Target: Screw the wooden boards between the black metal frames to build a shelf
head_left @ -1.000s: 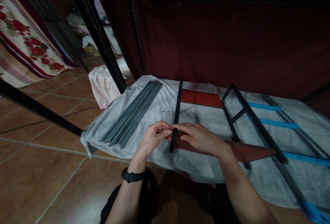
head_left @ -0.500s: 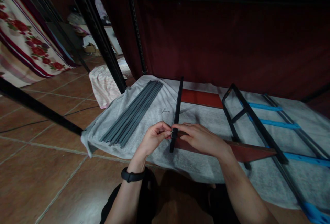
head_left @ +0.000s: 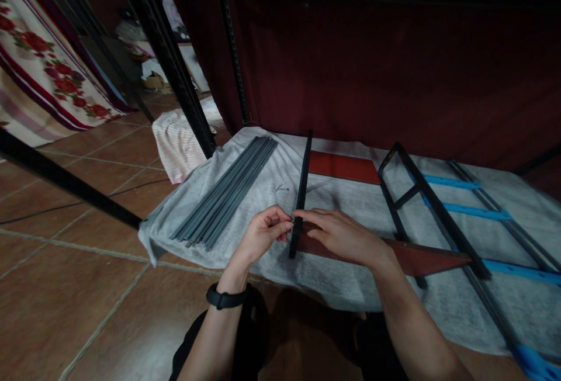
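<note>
Nearest, the left hand (head_left: 263,234) pinches something too small to identify against the near end of the black rail (head_left: 300,194). The right hand (head_left: 339,235) lies curled on the red-brown panel (head_left: 416,257) beside it. The rail's long axis runs straight away across the grey cloth (head_left: 350,205).

A long black metal bar (head_left: 302,185) lies flat on the gray cloth (head_left: 280,170), its near end pointing at the person. A dark red board (head_left: 407,257) meets that near end and stretches off to the right, lying low on the cloth.
</note>
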A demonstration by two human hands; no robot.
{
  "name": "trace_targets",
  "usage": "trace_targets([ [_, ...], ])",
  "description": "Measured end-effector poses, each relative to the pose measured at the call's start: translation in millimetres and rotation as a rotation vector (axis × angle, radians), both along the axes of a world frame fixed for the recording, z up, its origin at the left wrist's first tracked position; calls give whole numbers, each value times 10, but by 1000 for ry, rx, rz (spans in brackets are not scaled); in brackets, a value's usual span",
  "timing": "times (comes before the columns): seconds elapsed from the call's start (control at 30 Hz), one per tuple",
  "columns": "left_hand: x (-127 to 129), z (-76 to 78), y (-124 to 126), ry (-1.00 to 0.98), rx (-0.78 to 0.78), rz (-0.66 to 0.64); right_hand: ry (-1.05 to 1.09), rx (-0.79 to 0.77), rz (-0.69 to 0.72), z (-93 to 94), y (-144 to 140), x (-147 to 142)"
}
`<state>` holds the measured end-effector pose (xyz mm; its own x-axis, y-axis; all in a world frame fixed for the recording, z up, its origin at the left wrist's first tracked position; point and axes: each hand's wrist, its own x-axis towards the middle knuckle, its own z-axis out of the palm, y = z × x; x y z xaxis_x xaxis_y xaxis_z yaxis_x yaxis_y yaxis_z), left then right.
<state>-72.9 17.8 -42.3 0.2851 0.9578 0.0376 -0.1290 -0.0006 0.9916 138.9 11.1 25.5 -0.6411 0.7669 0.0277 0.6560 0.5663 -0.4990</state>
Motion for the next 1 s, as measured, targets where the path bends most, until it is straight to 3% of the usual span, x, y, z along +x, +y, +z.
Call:
trace_targets([
  [0.23,1,-56,25,-66,45,-9,1,3,7,-6,-3,2],
  [0.53,6,-15,0,-27,-49,2,3,-9,1,21,-4,-12],
  [0.8,13,-19,4,-55,42,-1,0,-17,8,21,1,-10],
  [1.0,28,-24,-7,-59,-22,-3,-7,-32,5,41,-6,-15],
])
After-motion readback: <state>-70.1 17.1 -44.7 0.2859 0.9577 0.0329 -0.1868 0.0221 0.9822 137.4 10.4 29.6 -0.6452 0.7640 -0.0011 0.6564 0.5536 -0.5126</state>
